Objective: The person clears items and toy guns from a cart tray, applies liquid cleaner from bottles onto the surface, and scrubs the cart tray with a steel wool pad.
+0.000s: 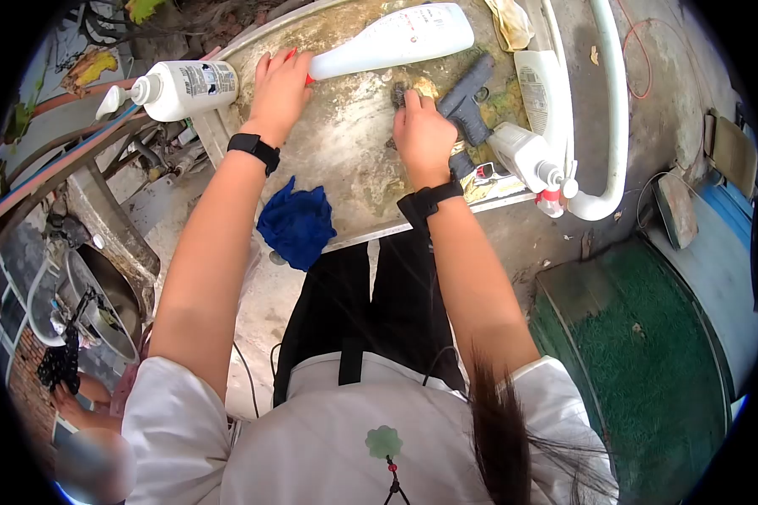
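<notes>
My left hand (278, 91) is at the far left part of the work surface, its fingers closed over the red-capped neck of a white bottle (396, 40) lying on its side. Most of the cap is hidden under the fingers. My right hand (425, 135) is curled in a fist near the middle. Something small and dark (401, 93) shows at its fingertips, too covered to name. Just right of that hand lies a black pistol-shaped object (469, 99). A crumpled blue cloth (297, 223) hangs at the near edge.
A white pump bottle (189, 90) lies at the table's left edge. On the right lie another white pump bottle (518, 151) and a white container (541, 93), beside a white pipe (611, 109). A green mat (648, 345) covers the floor; another person's hand (76, 408) shows lower left.
</notes>
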